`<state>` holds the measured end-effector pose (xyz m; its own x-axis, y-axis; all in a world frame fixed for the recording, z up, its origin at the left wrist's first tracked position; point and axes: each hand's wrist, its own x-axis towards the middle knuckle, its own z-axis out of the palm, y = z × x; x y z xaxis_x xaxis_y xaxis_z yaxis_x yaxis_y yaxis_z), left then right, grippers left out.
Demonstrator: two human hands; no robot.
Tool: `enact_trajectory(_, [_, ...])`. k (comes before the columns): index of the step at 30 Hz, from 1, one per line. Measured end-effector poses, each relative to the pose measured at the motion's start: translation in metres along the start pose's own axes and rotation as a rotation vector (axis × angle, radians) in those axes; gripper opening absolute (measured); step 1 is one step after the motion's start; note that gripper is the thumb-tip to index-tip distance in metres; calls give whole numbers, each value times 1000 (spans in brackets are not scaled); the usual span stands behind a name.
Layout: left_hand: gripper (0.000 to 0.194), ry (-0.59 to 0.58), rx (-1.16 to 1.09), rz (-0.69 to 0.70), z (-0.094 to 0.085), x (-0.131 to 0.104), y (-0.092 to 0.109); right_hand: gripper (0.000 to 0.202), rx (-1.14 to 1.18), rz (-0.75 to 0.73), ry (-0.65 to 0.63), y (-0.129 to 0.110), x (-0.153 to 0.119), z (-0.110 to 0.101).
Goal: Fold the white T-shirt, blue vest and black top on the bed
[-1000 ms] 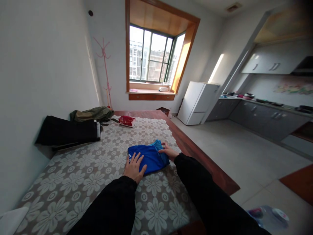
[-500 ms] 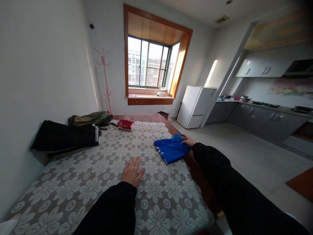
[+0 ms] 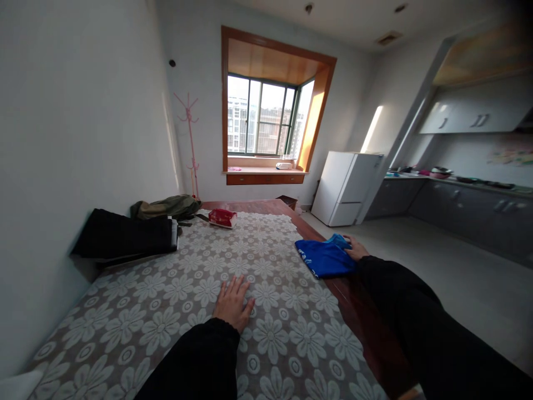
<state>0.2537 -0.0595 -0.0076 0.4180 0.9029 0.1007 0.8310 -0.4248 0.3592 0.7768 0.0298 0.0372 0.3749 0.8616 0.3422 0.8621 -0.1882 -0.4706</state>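
Note:
My left hand (image 3: 234, 304) lies palm down with its fingers spread on the grey tablecloth (image 3: 272, 330), which has a white flower pattern. At the table's right edge, my right hand (image 3: 356, 248) grips the far right side of a folded blue shirt (image 3: 322, 258). White lettering shows along the shirt's left side, and a lighter blue part sticks out near my fingers. The shirt lies partly on the cloth and partly over the bare reddish wood (image 3: 353, 303). My right fingertips are partly hidden by the fabric.
At the left wall lie a folded black cloth item (image 3: 129, 236) and an olive-green bag (image 3: 169, 208). A red packet (image 3: 222, 218) rests near the table's far end. Beyond stand a pink coat rack (image 3: 191, 144) and a white fridge (image 3: 343, 189).
My right hand has moved the blue shirt to the right, toward the wooden edge. My left hand stays flat on the cloth. The view has shifted slightly.

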Motion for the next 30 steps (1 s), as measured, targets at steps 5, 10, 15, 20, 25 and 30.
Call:
enact_trajectory(5, [57,-9,-62,-9,-3,0,-1,58,20,-215,-90,-39,-5,37])
enact_trajectory(10, [54,38,-180,-8,15,0,-5,68,-147,-338,-278,-68,-35,97])
enact_trajectory(15, [50,132,-319,-85,-5,22,-25,77,-330,-320,-392,-60,-49,122])
enact_trajectory(20, [47,325,-178,-215,-99,54,-122,74,-309,-326,-351,-56,-48,122])
enact_trajectory(25, [47,436,-40,-354,-163,50,-217,79,-244,-351,-238,-50,-47,130])
enact_trajectory(30, [20,435,-88,-321,-184,51,-244,83,-215,-377,-149,-46,-47,133])
